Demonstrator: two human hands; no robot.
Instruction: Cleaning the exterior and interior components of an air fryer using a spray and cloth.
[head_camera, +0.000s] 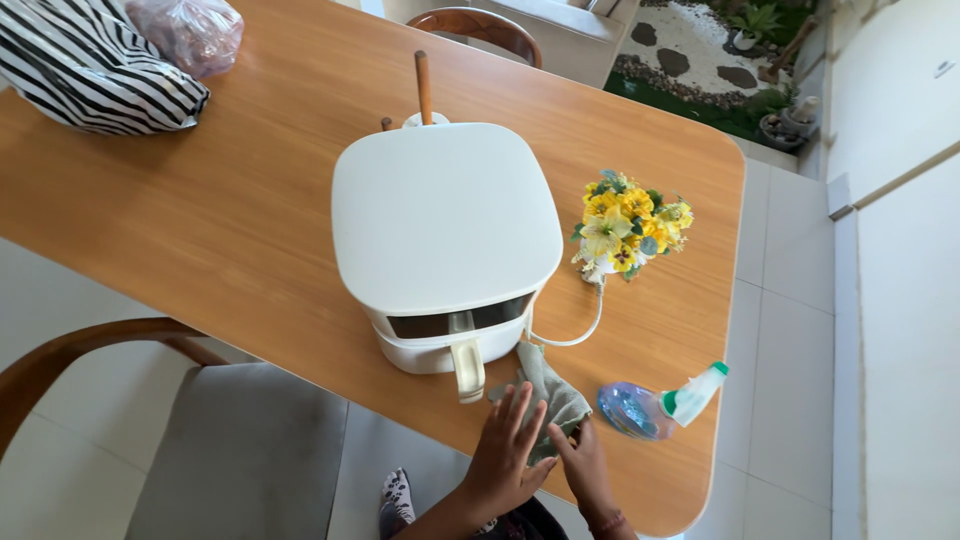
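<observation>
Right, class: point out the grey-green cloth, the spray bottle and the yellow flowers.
Grey-green cloth (548, 392): head view, its bare upper fold.
Clear blue spray bottle (630, 410): head view, its body.
Yellow flower bunch (628, 222): head view, centre blooms.

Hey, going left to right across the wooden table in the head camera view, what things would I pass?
Striped black-and-white bag → pink plastic bag → white air fryer → yellow flower bouquet → spray bottle lying on its side.
</observation>
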